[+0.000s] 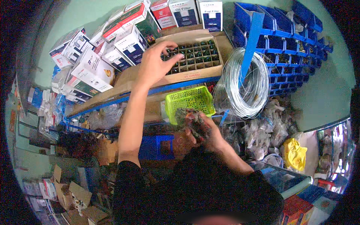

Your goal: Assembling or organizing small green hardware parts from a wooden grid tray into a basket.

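My left hand (157, 62) is over the left end of a cardboard box (198, 75) on the shelf. Its thumb and fingers are curled but apart, with nothing seen between them. Thin dividers split the box into small cells, many holding dark, shiny little pieces whose kind I cannot make out. Lower down, my right hand (208, 131) grips a dark, crumpled bundle (192, 122) with reddish bits, perhaps in a plastic bag. The bundle hides the near corner of a lime-green plastic basket (189, 98) behind it.
Filter boxes (129, 47) stand along the shelf's left and back. A coil of silvery wire (247, 86) hangs at a blue post (252, 45), right of the basket. Blue parts bins (288, 47) fill the right wall, with plastic bags (262, 131) below and a yellow bag (294, 153).
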Available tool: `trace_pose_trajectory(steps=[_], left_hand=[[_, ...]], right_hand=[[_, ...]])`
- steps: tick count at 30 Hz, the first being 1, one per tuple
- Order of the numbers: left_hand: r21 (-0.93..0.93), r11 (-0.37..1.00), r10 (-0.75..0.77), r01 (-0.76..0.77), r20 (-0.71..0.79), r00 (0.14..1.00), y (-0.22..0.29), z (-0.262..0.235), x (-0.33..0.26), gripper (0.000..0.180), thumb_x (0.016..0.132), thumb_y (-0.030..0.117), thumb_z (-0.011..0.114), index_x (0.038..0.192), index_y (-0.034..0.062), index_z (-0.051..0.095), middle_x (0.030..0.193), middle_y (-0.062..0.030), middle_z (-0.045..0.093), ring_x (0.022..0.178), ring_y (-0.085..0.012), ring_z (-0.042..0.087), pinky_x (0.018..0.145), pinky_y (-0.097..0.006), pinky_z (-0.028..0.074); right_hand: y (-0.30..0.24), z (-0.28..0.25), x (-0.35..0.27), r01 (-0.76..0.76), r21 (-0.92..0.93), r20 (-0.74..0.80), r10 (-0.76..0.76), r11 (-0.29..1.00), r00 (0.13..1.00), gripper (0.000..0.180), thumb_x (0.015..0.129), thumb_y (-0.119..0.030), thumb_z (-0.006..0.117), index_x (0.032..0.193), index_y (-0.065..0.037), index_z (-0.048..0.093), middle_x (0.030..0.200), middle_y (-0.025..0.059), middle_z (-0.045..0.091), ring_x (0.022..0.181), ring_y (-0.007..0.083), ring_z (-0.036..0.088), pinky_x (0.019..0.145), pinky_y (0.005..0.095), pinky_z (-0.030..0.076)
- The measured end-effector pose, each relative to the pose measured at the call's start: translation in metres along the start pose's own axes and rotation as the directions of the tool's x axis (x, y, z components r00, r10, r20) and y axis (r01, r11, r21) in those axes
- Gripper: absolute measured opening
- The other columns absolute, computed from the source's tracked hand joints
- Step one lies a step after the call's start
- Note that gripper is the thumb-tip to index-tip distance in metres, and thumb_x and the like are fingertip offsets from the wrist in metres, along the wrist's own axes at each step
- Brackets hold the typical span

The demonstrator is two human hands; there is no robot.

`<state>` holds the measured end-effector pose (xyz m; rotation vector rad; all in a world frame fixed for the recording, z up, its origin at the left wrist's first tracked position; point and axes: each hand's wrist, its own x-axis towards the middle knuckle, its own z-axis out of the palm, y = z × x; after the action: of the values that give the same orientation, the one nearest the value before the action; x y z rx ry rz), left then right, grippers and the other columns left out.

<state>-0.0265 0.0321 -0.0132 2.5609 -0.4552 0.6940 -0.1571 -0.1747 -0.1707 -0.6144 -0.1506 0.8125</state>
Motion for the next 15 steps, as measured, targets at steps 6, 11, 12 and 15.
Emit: trace_pose_trajectory(steps=[6, 11, 12, 15], left_hand=[[0.02, 0.986, 0.163, -0.166, 0.086, 0.983, -0.024, -0.019, -0.002, 0.017, 0.084, 0.015, 0.078, 0.098, 0.0057, 0.077, 0.092, -0.011, 0.069, 0.081, -0.029, 0.065, 0.074, -0.038, 0.052], [0.008, 0.999, 0.047, -0.049, 0.162, 0.986, -0.025, -0.016, 0.0, 0.015, 0.084, 0.016, 0.078, 0.096, 0.0058, 0.078, 0.091, -0.0116, 0.069, 0.082, -0.0292, 0.065, 0.074, -0.037, 0.052], [0.016, 1.0, -0.002, -0.001, 0.178, 0.984, -0.024, -0.017, -0.001, 0.015, 0.085, 0.016, 0.078, 0.096, 0.0058, 0.078, 0.092, -0.0117, 0.069, 0.082, -0.0289, 0.065, 0.074, -0.036, 0.052], [0.033, 0.995, 0.086, -0.089, 0.095, 0.992, -0.023, -0.023, 0.0, 0.015, 0.085, 0.013, 0.078, 0.098, 0.0054, 0.078, 0.092, -0.0108, 0.069, 0.081, -0.0246, 0.065, 0.074, -0.033, 0.052]], right_hand=[[0.005, -0.012, 0.005, -0.043, 0.104, -0.006, 0.043, 0.994, 0.999, 0.054, 0.105, -0.054, 0.036, 0.128, -0.01, 0.056, 0.087, 0.0114, 0.065, 0.06, 0.0215, 0.057, 0.053, 0.0318, 0.044], [0.011, -0.025, 0.007, 0.02, 0.046, 0.043, -0.022, 0.999, 0.999, 0.058, 0.104, -0.054, 0.039, 0.136, -0.007, 0.054, 0.088, 0.0107, 0.069, 0.064, 0.0191, 0.063, 0.055, 0.0307, 0.051], [0.012, -0.024, 0.006, 0.019, 0.047, 0.045, -0.021, 0.999, 0.999, 0.058, 0.104, -0.054, 0.039, 0.136, -0.007, 0.054, 0.088, 0.0107, 0.069, 0.064, 0.0191, 0.063, 0.055, 0.0307, 0.051], [0.014, -0.023, 0.002, -0.048, 0.112, -0.037, 0.052, 0.993, 0.998, 0.056, 0.103, -0.053, 0.042, 0.131, -0.007, 0.059, 0.093, 0.0097, 0.068, 0.07, 0.0168, 0.064, 0.059, 0.0291, 0.051]])
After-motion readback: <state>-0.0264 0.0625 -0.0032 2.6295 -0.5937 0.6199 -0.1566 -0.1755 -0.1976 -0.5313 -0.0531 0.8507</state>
